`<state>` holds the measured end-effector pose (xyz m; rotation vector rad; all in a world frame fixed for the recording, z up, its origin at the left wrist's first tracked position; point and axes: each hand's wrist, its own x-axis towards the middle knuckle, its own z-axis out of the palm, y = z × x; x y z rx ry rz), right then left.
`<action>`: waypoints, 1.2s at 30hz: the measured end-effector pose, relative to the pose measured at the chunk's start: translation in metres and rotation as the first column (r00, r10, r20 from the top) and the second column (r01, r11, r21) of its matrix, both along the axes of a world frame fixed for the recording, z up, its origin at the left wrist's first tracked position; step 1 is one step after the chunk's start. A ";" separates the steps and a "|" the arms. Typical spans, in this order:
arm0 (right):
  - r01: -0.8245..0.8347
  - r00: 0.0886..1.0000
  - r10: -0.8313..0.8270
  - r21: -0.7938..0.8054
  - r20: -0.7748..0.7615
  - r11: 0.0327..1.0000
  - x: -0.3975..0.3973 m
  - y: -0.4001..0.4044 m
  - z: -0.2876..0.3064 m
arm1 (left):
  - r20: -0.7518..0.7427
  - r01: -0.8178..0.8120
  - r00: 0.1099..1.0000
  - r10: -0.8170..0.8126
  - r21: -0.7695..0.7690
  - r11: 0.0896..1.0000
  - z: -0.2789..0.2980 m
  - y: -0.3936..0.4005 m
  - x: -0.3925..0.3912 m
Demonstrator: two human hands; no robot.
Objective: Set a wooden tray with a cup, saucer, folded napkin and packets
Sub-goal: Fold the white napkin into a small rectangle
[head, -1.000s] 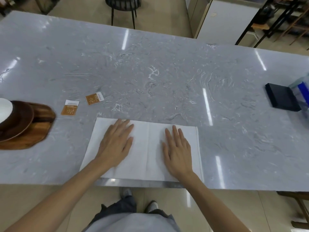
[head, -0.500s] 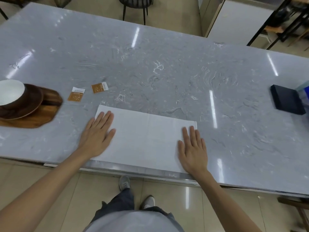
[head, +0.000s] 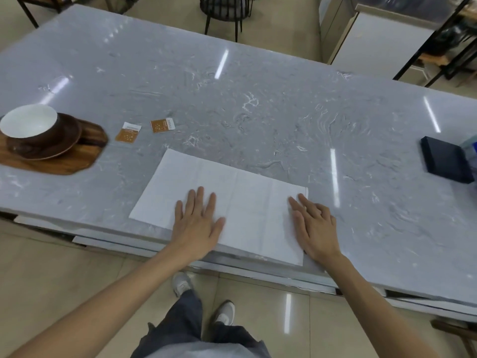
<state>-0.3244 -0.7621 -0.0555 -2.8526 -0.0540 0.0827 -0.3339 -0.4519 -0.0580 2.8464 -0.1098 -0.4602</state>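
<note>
Fingers flat on napkin

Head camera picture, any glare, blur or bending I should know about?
Head view: bright ceiling-light streaks glare off the glossy table; wide-angle bending curves its edges; the wooden tray and the dark box near the sides look smeared; the napkin stays fairly sharp.

left edge cuts the wooden tray and the saucer on it; cup side and handle not visible. print on both packets too small to read. left hand covers part of the napkin; right hand hides its right edge, fingers blurred. dark box and blue thing cut at right edge. tabletop runs out of view left and right.
</note>
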 end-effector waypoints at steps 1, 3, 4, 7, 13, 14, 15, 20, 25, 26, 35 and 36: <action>0.002 1.000 -0.002 -0.002 0.007 1.000 -0.005 -0.005 -0.001 | -0.007 0.002 1.000 -0.002 0.014 1.000 -0.002 -0.004 0.001; 0.017 0.999 -0.017 -0.012 0.029 1.000 -0.019 -0.012 -0.004 | 0.015 0.029 0.999 -0.030 0.013 0.999 -0.007 -0.004 0.009; 0.032 0.999 -0.031 -0.020 0.042 0.999 -0.027 -0.014 -0.006 | 0.033 0.061 0.998 -0.061 0.017 0.998 -0.009 -0.001 0.016; 0.096 0.993 -0.094 -0.027 0.068 0.995 -0.050 -0.010 -0.011 | 0.077 0.209 0.974 -0.213 0.054 0.976 -0.016 0.013 0.044; 0.106 0.990 -0.104 -0.014 0.095 0.994 -0.091 0.022 -0.018 | 0.111 0.494 0.854 -0.508 0.136 0.859 -0.015 0.039 0.123; 0.094 0.989 -0.094 0.002 0.118 0.996 -0.098 0.029 -0.020 | 0.108 0.532 0.829 -0.548 0.148 0.834 -0.014 0.040 0.137; 0.083 0.987 -0.083 0.009 0.136 0.997 -0.103 0.036 -0.022 | 0.102 0.568 0.804 -0.586 0.158 0.807 -0.011 0.040 0.149; 0.059 0.974 -0.042 -0.067 0.224 0.996 -0.114 0.071 -0.027 | 0.095 0.620 0.759 -0.644 0.196 0.759 0.003 0.029 0.186; 0.115 0.924 -0.075 -0.086 0.374 0.990 -0.120 0.081 -0.028 | 0.303 0.673 0.722 -0.622 -0.102 0.732 0.015 0.010 0.105; 0.110 0.915 -0.069 -0.083 0.397 0.990 -0.122 0.082 -0.028 | 0.349 0.699 0.702 -0.621 -0.171 0.694 0.014 0.010 0.072; 0.050 0.897 -0.063 0.042 0.437 0.998 -0.114 0.104 0.000 | 0.338 0.672 0.728 -0.597 -0.180 0.718 0.001 0.041 -0.044; 0.031 0.899 -0.044 0.038 0.435 0.999 -0.111 0.107 0.005 | 0.360 0.663 0.739 -0.569 -0.245 0.707 0.002 0.045 -0.043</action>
